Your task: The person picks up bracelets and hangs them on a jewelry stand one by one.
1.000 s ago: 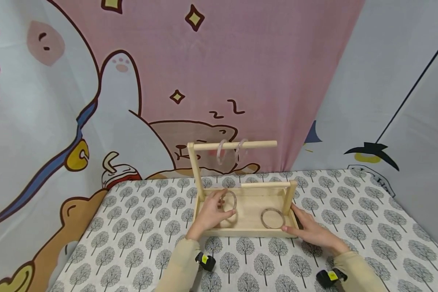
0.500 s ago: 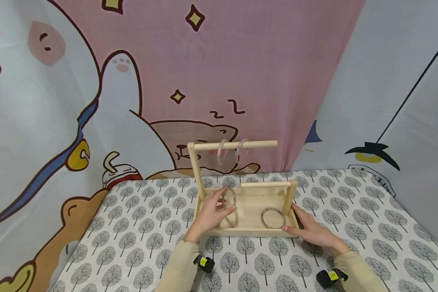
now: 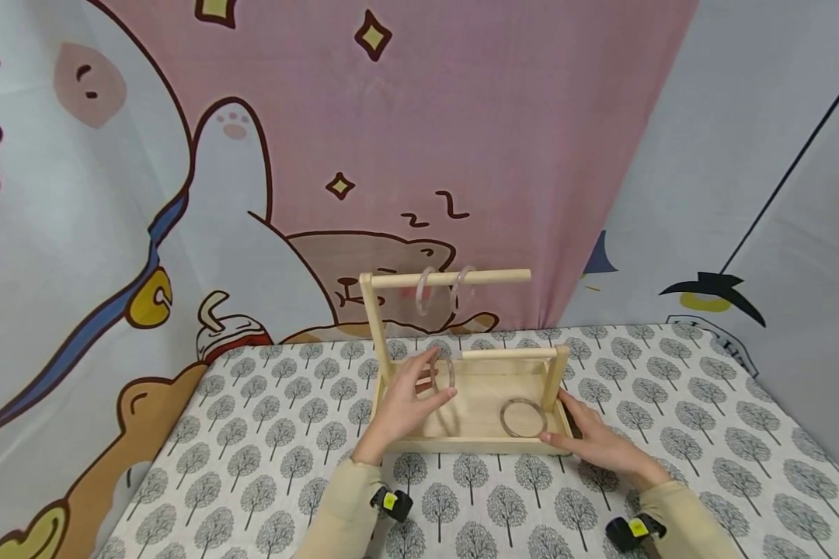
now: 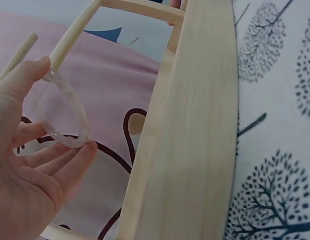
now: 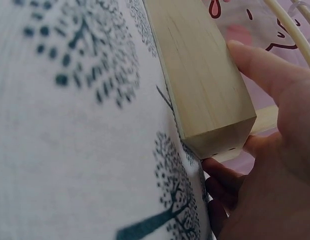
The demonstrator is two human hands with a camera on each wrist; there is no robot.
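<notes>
My left hand (image 3: 407, 404) holds a pale translucent bangle (image 3: 452, 376) over the left half of a wooden jewelry stand's tray (image 3: 461, 446). In the left wrist view the thumb is at the top of the bangle (image 4: 81, 107) and the fingertips at its lower edge. My right hand (image 3: 597, 444) grips the tray's right end, thumb on the front rim and fingers round the corner, as the right wrist view shows. A second bangle (image 3: 503, 415) lies in the tray near that thumb. Two more bangles, one left (image 3: 420, 295) and one right (image 3: 455, 291), hang from the tall bar.
The stand's tall post (image 3: 375, 330) rises at the left with its bar (image 3: 503, 276) pointing right. A shorter bar (image 3: 506, 354) points left from the right post (image 3: 555, 380). Tree-patterned cloth (image 3: 273, 450) covers the table, and a cartoon curtain (image 3: 517, 140) hangs behind.
The bangle in my left hand has shifted slightly up and right and turned a little between the fingers. The right hand and the stand have stayed put.
</notes>
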